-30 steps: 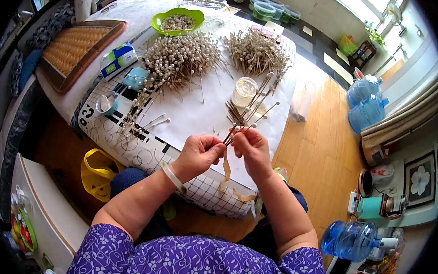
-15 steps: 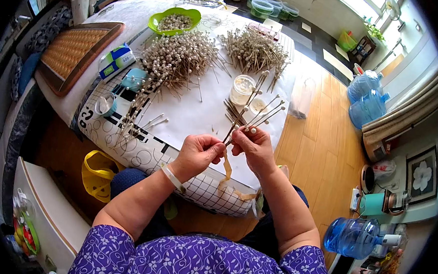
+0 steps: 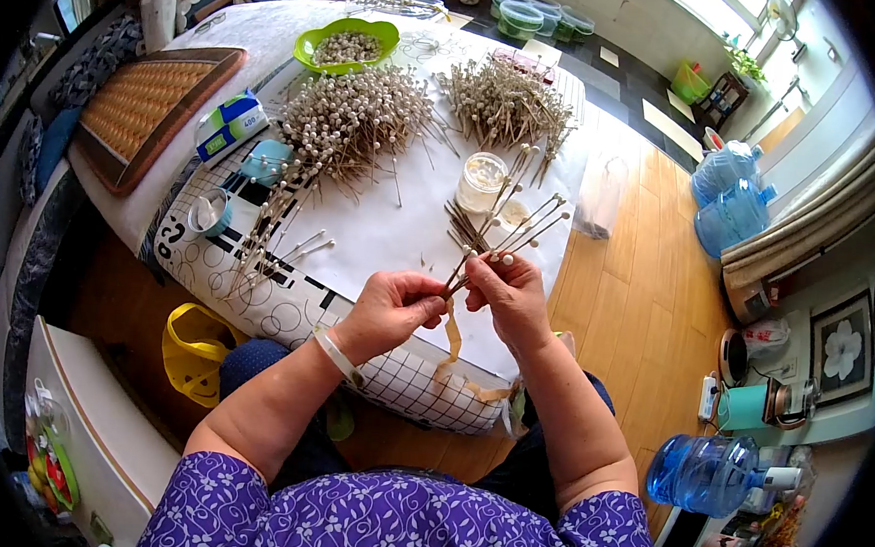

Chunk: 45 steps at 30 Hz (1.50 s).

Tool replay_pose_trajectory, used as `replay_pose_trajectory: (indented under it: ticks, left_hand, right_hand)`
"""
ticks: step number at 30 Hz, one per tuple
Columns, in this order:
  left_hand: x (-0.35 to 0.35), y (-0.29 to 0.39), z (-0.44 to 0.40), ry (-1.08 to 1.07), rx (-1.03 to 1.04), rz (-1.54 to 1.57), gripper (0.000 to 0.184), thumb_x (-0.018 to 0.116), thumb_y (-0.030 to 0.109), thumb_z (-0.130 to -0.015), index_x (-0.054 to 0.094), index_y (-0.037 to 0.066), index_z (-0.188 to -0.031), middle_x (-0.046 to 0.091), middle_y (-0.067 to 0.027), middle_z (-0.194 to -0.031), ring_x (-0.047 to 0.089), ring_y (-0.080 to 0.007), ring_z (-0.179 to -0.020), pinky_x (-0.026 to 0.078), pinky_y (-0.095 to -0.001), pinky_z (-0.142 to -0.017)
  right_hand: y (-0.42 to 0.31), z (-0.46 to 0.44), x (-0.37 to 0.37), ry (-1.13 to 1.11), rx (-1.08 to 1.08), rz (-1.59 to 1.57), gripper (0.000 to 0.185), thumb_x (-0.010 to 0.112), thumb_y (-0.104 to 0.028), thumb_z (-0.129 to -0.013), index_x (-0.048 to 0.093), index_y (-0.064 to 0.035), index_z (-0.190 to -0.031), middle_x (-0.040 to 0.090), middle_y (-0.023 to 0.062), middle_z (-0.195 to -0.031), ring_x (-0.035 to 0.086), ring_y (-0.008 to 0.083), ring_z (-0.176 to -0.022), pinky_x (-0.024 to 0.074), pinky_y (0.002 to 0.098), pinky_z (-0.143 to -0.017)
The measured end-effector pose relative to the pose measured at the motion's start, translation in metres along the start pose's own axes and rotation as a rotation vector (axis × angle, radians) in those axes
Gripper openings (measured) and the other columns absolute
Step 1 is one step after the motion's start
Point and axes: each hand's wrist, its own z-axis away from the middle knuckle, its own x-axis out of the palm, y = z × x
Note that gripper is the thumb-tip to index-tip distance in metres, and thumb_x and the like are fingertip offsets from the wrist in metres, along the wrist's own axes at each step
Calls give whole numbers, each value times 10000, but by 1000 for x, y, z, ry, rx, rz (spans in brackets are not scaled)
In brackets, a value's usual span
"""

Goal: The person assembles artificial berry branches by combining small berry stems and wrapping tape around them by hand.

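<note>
My left hand (image 3: 392,311) pinches the lower ends of a small bunch of brown stems with white bud tips (image 3: 527,230). Close beside it, my right hand (image 3: 505,293) has its fingers closed round the same stems, just below the buds. A tan strip of tape (image 3: 452,343) hangs from the stems between the hands and trails to the table's front edge. Beyond the hands are an open jar with pale contents (image 3: 482,181) and a pile of short brown sticks (image 3: 463,228). Two large heaps of budded stems (image 3: 352,118) (image 3: 505,102) lie farther back.
On the table (image 3: 360,231) are a green bowl of buds (image 3: 346,47), a tissue pack (image 3: 231,124), a small blue tub (image 3: 210,211) and loose white-tipped stems at the left. A yellow bag (image 3: 192,354) is below the left edge. Water bottles (image 3: 701,475) stand at the right.
The upper stems have spread apart, and several buds now lean to the right above my right hand. Both hands keep hold of the bunch in nearly the same place.
</note>
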Motion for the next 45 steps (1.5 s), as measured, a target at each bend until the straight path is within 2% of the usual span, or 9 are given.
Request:
replay_pose_trajectory:
  ticks: [9,12,14,16,24,31,37,41,45]
  left_hand:
    - [-11,3,-1,92,20,13,137,548,-2,-810,590,-53,-930,617,-89,-746,570,-113,-616,492,-232,-573]
    - [-19,7,2,179,60,49,130,560,-3,-807,589,-57,-921,618,-104,-751,572,-122,-595,498,-235,-551]
    - [-22,16,5,188,62,57,123,562,-2,-807,586,-56,-915,616,-84,-756,570,-100,-618,495,-218,-574]
    - [-24,20,7,192,78,76,126,563,-1,-807,587,-56,-918,615,-91,-751,572,-112,-608,500,-228,-570]
    - [-32,29,17,187,83,89,132,557,2,-809,582,-58,-923,616,-97,-757,579,-120,-622,506,-239,-581]
    - [-36,30,20,183,83,106,126,561,8,-806,586,-55,-912,617,-76,-748,578,-96,-620,495,-211,-580]
    - [-35,29,18,179,122,116,123,560,11,-808,589,-52,-909,616,-72,-746,576,-94,-619,492,-209,-582]
    - [-34,30,18,198,110,146,129,563,12,-808,588,-53,-917,615,-86,-753,572,-107,-598,497,-222,-565]
    - [-33,29,15,201,115,134,133,563,-2,-802,582,-59,-921,614,-95,-754,576,-113,-611,501,-231,-572]
  right_hand:
    - [-12,-14,-32,-90,72,39,218,581,-209,-835,596,-9,-919,614,64,-737,580,116,-593,473,226,-536]
    - [-4,-34,-59,145,-100,570,178,589,-160,-818,621,9,-866,616,70,-735,583,113,-620,475,235,-560]
    - [18,-44,-66,181,-288,1020,83,616,-106,-749,630,-51,-810,614,104,-750,605,199,-642,470,300,-586]
    - [17,-41,-45,175,-355,1258,45,607,-123,-742,619,-85,-762,597,99,-768,589,259,-676,467,345,-610]
    - [35,-57,-28,192,-372,1623,71,547,-144,-753,566,-85,-718,560,105,-739,576,292,-692,463,382,-604]
    - [33,-62,-28,200,-350,1557,78,531,-143,-767,534,-69,-739,566,116,-752,573,309,-706,461,397,-614]
    - [12,-52,-29,216,-574,1266,74,550,-117,-789,510,-56,-776,563,156,-734,550,340,-669,433,400,-585]
    - [-9,-64,-33,310,-643,1263,64,543,-100,-794,510,-48,-779,559,172,-669,552,359,-615,433,407,-539]
    - [-42,-93,-38,263,-558,1579,50,504,-95,-783,491,-49,-767,581,168,-719,567,352,-675,440,427,-576]
